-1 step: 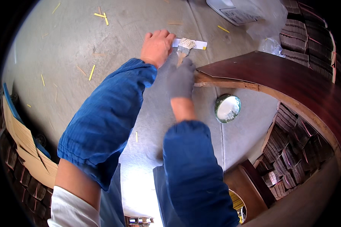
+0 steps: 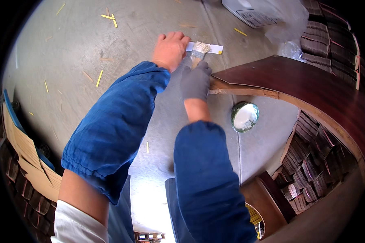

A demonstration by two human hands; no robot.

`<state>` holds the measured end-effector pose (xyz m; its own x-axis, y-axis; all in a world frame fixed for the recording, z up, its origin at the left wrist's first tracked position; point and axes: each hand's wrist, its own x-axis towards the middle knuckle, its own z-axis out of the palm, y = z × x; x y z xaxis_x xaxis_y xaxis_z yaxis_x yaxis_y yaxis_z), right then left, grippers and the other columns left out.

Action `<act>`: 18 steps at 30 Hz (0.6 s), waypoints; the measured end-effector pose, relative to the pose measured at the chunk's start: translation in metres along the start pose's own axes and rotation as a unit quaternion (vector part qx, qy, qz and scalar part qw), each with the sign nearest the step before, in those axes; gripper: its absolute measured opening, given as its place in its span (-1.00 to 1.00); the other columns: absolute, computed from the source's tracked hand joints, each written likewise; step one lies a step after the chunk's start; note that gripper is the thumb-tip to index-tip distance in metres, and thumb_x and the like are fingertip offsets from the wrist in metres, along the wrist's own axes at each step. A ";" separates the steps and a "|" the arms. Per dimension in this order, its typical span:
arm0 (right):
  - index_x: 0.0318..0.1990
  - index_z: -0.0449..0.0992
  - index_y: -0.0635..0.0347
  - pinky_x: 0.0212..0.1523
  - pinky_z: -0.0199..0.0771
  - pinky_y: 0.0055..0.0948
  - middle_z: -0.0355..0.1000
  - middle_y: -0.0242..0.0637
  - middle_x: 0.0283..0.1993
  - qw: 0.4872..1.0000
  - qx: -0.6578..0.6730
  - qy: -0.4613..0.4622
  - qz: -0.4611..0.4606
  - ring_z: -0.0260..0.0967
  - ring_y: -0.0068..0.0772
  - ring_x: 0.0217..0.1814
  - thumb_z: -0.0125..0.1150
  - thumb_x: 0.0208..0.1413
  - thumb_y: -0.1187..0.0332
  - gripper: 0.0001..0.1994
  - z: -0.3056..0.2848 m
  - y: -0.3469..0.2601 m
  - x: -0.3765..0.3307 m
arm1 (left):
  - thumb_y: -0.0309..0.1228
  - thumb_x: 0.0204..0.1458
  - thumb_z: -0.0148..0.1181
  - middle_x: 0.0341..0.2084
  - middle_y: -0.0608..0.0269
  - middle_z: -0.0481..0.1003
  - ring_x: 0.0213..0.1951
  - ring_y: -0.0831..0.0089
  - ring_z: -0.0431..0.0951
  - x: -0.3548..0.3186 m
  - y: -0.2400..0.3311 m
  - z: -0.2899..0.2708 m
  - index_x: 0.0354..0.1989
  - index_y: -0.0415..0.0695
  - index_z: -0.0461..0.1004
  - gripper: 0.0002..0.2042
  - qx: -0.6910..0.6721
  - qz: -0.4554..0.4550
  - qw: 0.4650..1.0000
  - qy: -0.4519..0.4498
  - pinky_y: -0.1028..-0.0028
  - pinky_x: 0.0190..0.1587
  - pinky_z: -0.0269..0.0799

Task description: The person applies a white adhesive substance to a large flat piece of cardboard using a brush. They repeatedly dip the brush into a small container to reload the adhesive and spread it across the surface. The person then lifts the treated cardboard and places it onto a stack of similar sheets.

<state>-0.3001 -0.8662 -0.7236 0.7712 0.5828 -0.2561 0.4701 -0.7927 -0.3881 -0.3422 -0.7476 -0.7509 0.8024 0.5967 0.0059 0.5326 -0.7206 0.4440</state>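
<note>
My right hand (image 2: 195, 82), in a grey glove, is closed round the handle of a paintbrush (image 2: 199, 54). White paste coats the bristles, which rest on a narrow white strip (image 2: 215, 49) with a small yellow patch at its right end. At the strip's left end is my bare left hand (image 2: 172, 49), its fingers bent down over the strip and holding it against the grey floor; the fingertips are partly hidden. To the right of my right wrist stands a green-rimmed bowl (image 2: 245, 116) with white paste in it.
A curved dark red-brown panel (image 2: 296, 75) arches beside my right hand. Bundled brown stacks (image 2: 315, 54) stand behind it. A white plastic jug (image 2: 247, 12) is at the far right. Several yellow slips (image 2: 99, 78) lie scattered leftward. Cardboard sheets (image 2: 28, 152) lie at the left edge.
</note>
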 end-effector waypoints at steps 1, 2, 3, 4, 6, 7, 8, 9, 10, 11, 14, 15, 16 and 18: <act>0.00 0.24 0.37 -0.03 0.47 -0.04 0.30 0.23 0.00 0.999 -0.010 -0.014 0.028 0.42 0.29 -0.08 0.26 0.06 0.25 -0.52 0.005 0.000 0.009 | -0.41 -0.11 0.27 -0.20 0.33 0.44 -0.01 0.30 0.42 0.003 -0.001 0.002 -0.11 0.02 0.48 -0.68 0.003 0.012 1.000 0.004 0.26 0.00 0.24; 0.00 0.23 0.37 -0.02 0.47 -0.05 0.30 0.23 0.00 0.998 -0.021 -0.027 0.055 0.42 0.31 -0.08 0.28 0.04 0.24 -0.50 0.008 0.001 0.015 | -0.41 -0.14 0.26 -0.22 0.34 0.44 -0.01 0.32 0.41 0.007 -0.002 0.005 -0.16 0.02 0.50 -0.70 0.006 0.024 1.000 0.008 0.25 -0.01 0.23; 0.00 0.23 0.35 -0.07 0.50 -0.07 0.31 0.18 0.00 0.995 -0.050 -0.047 0.074 0.45 0.23 -0.09 0.28 0.04 0.24 -0.51 0.010 0.004 0.018 | -0.38 -0.14 0.26 -0.22 0.35 0.44 -0.01 0.34 0.41 0.009 -0.003 0.007 -0.18 0.03 0.50 -0.72 0.009 0.014 1.000 -0.013 0.25 -0.01 0.22; 0.01 0.24 0.34 -0.11 0.53 -0.10 0.32 0.13 0.00 0.990 -0.078 -0.069 0.092 0.47 0.16 -0.11 0.28 0.04 0.25 -0.52 0.011 0.006 0.021 | -0.38 -0.13 0.27 -0.21 0.36 0.45 -0.01 0.33 0.41 0.011 -0.003 0.006 -0.16 0.04 0.50 -0.71 0.009 0.007 1.000 -0.024 0.26 -0.01 0.23; 0.01 0.25 0.32 -0.14 0.56 -0.13 0.34 0.07 0.00 0.982 -0.110 -0.105 0.115 0.50 0.07 -0.10 0.28 0.04 0.28 -0.54 0.010 0.011 0.030 | -0.40 -0.12 0.28 -0.18 0.38 0.46 0.00 0.33 0.41 0.016 -0.002 0.006 -0.11 0.05 0.49 -0.68 0.006 -0.006 0.999 -0.047 0.27 -0.03 0.25; 0.01 0.26 0.33 -0.12 0.56 -0.14 0.35 0.06 0.00 0.979 -0.113 -0.117 0.120 0.50 0.07 -0.08 0.27 0.03 0.29 -0.54 0.011 0.013 0.038 | -0.40 -0.12 0.28 -0.19 0.37 0.46 -0.01 0.33 0.42 0.018 -0.003 0.006 -0.13 0.05 0.49 -0.69 0.003 -0.011 0.999 -0.049 0.26 -0.03 0.25; 0.01 0.28 0.33 -0.11 0.57 -0.15 0.37 0.06 -0.01 0.977 -0.115 -0.130 0.125 0.50 0.06 -0.06 0.27 0.03 0.31 -0.55 0.011 0.015 0.045 | -0.39 -0.12 0.27 -0.20 0.37 0.47 -0.01 0.32 0.42 0.019 -0.002 0.006 -0.14 0.05 0.49 -0.70 -0.001 -0.015 0.999 -0.052 0.26 -0.04 0.25; 0.00 0.29 0.32 -0.10 0.57 -0.15 0.38 0.06 -0.01 0.979 -0.116 -0.120 0.119 0.50 0.06 -0.04 0.26 0.04 0.32 -0.58 0.010 0.018 0.052 | -0.39 -0.12 0.27 -0.21 0.36 0.47 -0.02 0.32 0.43 0.022 -0.001 0.007 -0.15 0.05 0.50 -0.71 -0.004 -0.018 0.998 -0.055 0.25 -0.05 0.24; -0.01 0.30 0.31 -0.09 0.57 -0.15 0.39 0.06 -0.01 0.981 -0.117 -0.110 0.110 0.50 0.06 -0.02 0.25 0.04 0.34 -0.60 0.008 0.016 0.059 | -0.39 -0.11 0.27 -0.22 0.35 0.47 -0.02 0.32 0.43 0.026 -0.003 0.010 -0.16 0.04 0.50 -0.72 -0.009 -0.027 0.999 -0.042 0.24 -0.05 0.24; -0.02 0.31 0.30 -0.07 0.57 -0.14 0.39 0.06 -0.01 0.983 -0.117 -0.099 0.102 0.50 0.06 -0.01 0.23 0.05 0.35 -0.62 0.005 0.015 0.067 | -0.38 -0.10 0.26 -0.23 0.34 0.48 -0.02 0.32 0.43 0.032 -0.004 0.013 -0.16 0.04 0.50 -0.73 -0.013 -0.035 0.999 -0.029 0.24 -0.06 0.24; -0.02 0.33 0.30 -0.07 0.57 -0.14 0.38 0.07 0.02 0.980 -0.165 -0.088 0.071 0.50 0.03 0.00 0.19 0.08 0.38 -0.67 -0.008 0.010 0.097 | -0.36 -0.04 0.24 -0.22 0.30 0.49 -0.02 0.30 0.44 0.055 -0.005 0.018 -0.13 0.03 0.49 -0.74 -0.010 -0.071 0.997 0.000 0.22 -0.04 0.24; 0.00 0.33 0.29 -0.08 0.58 -0.16 0.38 0.07 0.03 0.980 -0.177 -0.076 0.055 0.50 0.03 0.01 0.18 0.09 0.40 -0.67 -0.006 0.009 0.107 | -0.36 -0.01 0.23 -0.21 0.28 0.49 -0.02 0.29 0.44 0.060 -0.005 0.016 -0.11 0.02 0.49 -0.75 -0.002 -0.087 0.996 0.007 0.22 -0.03 0.24; 0.00 0.33 0.28 -0.08 0.58 -0.16 0.38 0.07 0.03 0.977 -0.185 -0.088 0.056 0.50 0.04 0.01 0.18 0.10 0.40 -0.67 -0.006 0.004 0.111 | -0.35 0.02 0.22 -0.20 0.27 0.50 -0.02 0.27 0.45 0.056 -0.007 0.014 -0.08 0.02 0.48 -0.74 -0.012 -0.102 0.994 0.024 0.21 -0.01 0.24; 0.01 0.34 0.27 -0.09 0.59 -0.16 0.38 0.06 0.03 0.971 -0.207 -0.106 0.062 0.50 0.05 0.01 0.18 0.10 0.40 -0.66 -0.014 -0.006 0.118 | -0.32 0.07 0.19 -0.17 0.24 0.50 -0.02 0.25 0.46 0.047 -0.002 0.009 -0.03 0.02 0.47 -0.73 -0.041 -0.127 0.989 0.060 0.21 0.02 0.23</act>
<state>-0.2060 -0.7955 -0.7394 0.7486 0.4665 -0.4711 0.5446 -0.8379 0.0357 -0.3033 -0.7212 -0.7594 0.6056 0.7957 -0.0109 0.6850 -0.5142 0.5161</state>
